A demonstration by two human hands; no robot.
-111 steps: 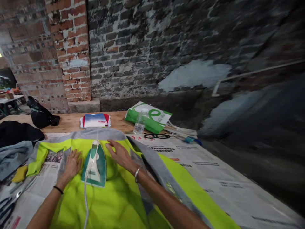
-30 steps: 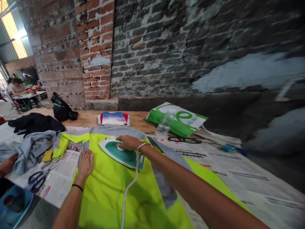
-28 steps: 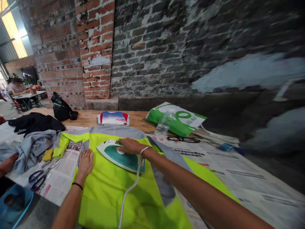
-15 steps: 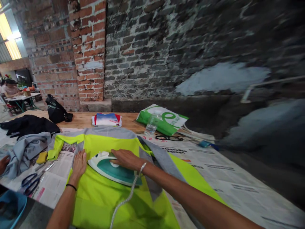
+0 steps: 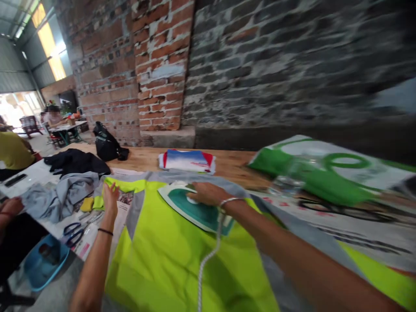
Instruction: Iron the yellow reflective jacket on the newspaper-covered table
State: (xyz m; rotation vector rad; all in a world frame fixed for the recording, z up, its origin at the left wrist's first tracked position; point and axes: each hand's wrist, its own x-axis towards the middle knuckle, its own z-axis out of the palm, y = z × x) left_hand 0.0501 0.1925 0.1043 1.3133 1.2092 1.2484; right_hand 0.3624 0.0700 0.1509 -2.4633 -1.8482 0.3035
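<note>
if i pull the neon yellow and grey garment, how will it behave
The garment would probably bunch up limply, judging by its soft creases. It may also drag or catch, as the iron sits on it under the right hand.

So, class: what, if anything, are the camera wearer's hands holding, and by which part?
The right hand holds the iron by its handle. The left hand is at the yellow sleeve; whether it grips cannot be told.

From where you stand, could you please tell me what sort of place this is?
Probably a garment workshop: a clothes iron on a neon-yellow top, scissors, and a bare brick wall.
</note>
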